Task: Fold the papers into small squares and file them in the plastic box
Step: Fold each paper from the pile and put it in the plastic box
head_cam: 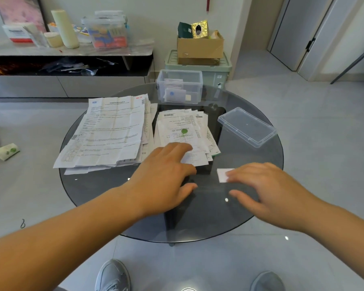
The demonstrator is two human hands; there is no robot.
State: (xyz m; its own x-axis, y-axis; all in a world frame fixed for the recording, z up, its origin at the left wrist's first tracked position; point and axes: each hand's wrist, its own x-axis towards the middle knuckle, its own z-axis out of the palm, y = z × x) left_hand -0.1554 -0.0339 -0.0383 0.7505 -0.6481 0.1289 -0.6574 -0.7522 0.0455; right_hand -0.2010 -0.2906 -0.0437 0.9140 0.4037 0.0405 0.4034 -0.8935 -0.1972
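A round dark glass table (105,192) carries two heaps of printed papers: a large stack (107,133) on the left and a smaller pile of receipts (183,127) in the middle. My left hand (166,175) reaches over the near edge of the smaller pile, its straight fingers touching the top sheet. My right hand (267,190) lies flat on the glass, fingers pressing a small folded white paper square (223,175). A clear plastic box (180,86) with several folded papers inside stands at the table's far side. Its clear lid (247,127) lies to the right.
A green storage bin (221,74) with a cardboard box (200,48) on it stands behind the table. A low cabinet (67,53) with clutter runs along the left wall. A crumpled packet (6,151) lies on the floor at left. My shoes (114,276) show below the table.
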